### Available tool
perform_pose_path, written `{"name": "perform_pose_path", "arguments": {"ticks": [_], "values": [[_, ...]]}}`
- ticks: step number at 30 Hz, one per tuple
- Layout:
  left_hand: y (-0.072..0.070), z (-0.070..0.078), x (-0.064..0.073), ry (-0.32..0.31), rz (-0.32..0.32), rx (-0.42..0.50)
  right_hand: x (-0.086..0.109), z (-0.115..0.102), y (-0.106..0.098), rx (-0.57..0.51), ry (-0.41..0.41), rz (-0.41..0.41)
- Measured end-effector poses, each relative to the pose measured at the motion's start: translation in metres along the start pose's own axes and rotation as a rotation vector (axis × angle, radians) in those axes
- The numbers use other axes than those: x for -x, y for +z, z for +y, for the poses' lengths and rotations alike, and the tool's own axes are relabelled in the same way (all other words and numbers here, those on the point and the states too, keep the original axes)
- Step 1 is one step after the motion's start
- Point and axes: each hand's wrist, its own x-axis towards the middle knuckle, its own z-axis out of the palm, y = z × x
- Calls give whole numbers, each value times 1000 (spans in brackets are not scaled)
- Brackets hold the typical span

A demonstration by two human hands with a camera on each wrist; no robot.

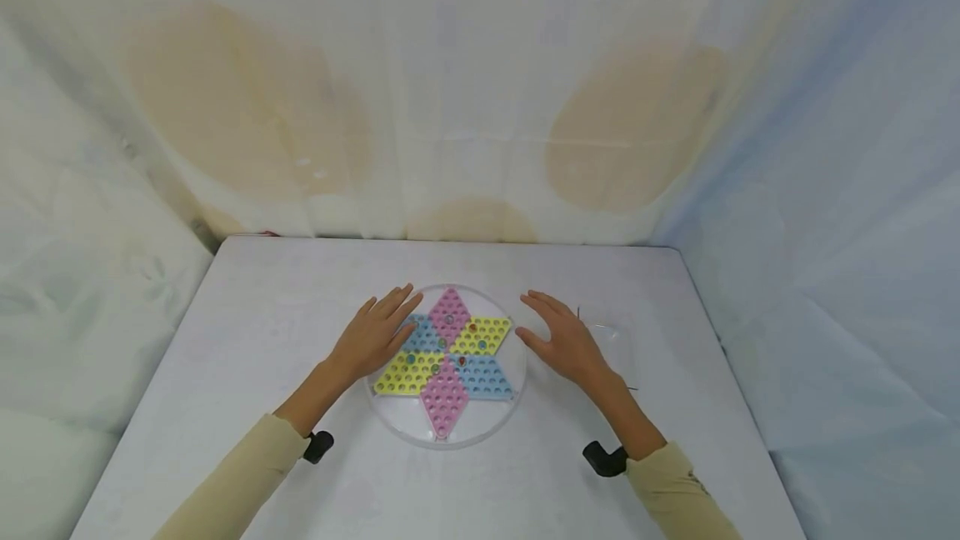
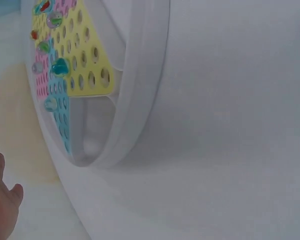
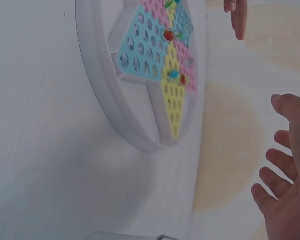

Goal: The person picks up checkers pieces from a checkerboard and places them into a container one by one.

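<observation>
A round white Chinese checkers board lies on the table, its star in pink, yellow and blue sections. Several glass marbles sit in holes around the star; a teal marble and a red marble stand out in the wrist views. My left hand hovers over the board's left side with fingers extended and nothing held. On the other side, my right hand is held off the board's right edge, fingers spread and holding nothing.
The board rests on a white-covered table. A clear plastic tray lies to the right, partly behind the right hand. Pale patterned curtains hang behind the table and at both sides.
</observation>
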Motion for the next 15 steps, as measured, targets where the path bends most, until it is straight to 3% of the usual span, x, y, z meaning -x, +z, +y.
{"name": "perform_pose_path", "arguments": {"ticks": [10,15], "values": [[5,-3,24,-47,-45,-9,4,-1,14,-74,-40,20],[11,-6,39,-46,-36,-6,7,-3,20,-114,-48,31]]}}
